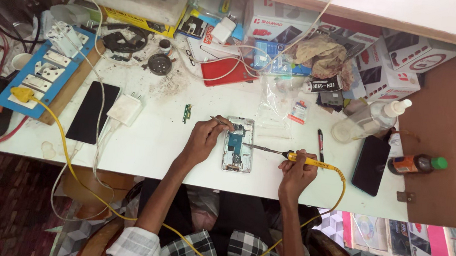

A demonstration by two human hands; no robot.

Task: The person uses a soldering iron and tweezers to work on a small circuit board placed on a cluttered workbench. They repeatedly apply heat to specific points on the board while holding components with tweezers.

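I looked down at my two hands. My right hand (pixel 298 172) was wrapped tight around the yellow soldering iron (pixel 292 157), so its tip reached sideways to the open phone (pixel 238 144). The phone lay flat between my hands, its insides facing up so I could get at them. My left hand (pixel 203 139) pinched thin tweezers (pixel 218 121) and rested on the phone's edge to keep it from sliding. The yellow cord (pixel 340 185) hung past my right fingers, off the table (pixel 153 143).
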